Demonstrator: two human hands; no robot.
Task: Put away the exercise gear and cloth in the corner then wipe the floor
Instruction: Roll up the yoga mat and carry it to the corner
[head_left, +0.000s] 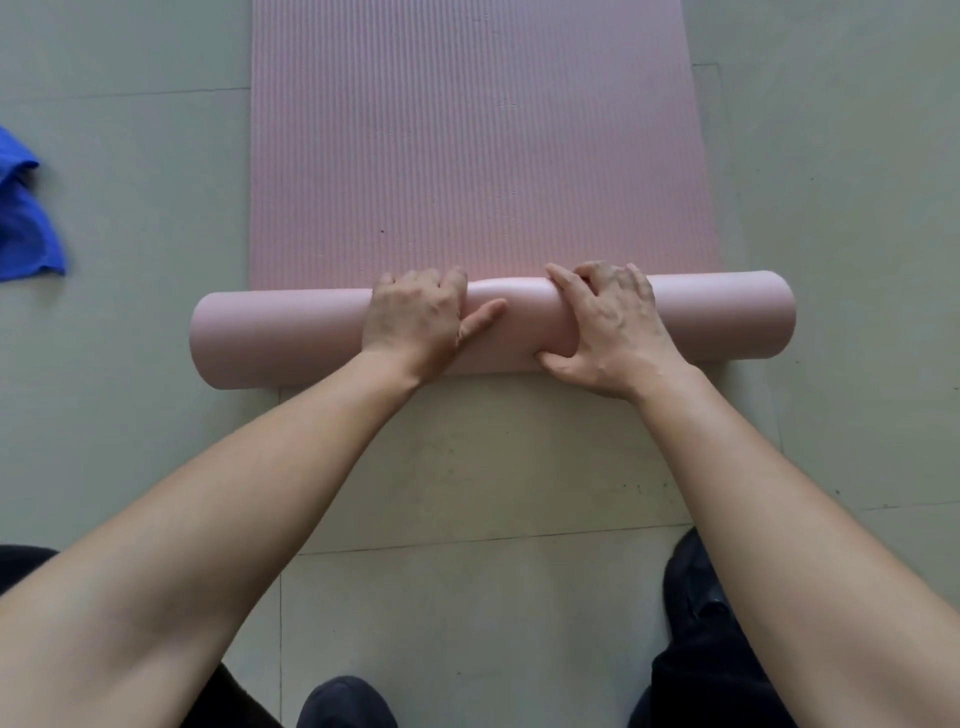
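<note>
A pink exercise mat (478, 156) lies flat on the floor and stretches away from me. Its near end is wound into a thick roll (280, 338) lying crosswise. My left hand (415, 322) rests on top of the roll left of centre, fingers curled over its far side and thumb along the top. My right hand (608, 327) grips the roll right of centre, fingers over the top and thumb pressed into the near side. A crumpled blue cloth (26, 218) lies on the floor at the left edge of view.
Pale green floor tiles (467, 467) surround the mat. My dark shoes (345, 701) and dark trouser legs (701, 649) are at the bottom of the view, close behind the roll.
</note>
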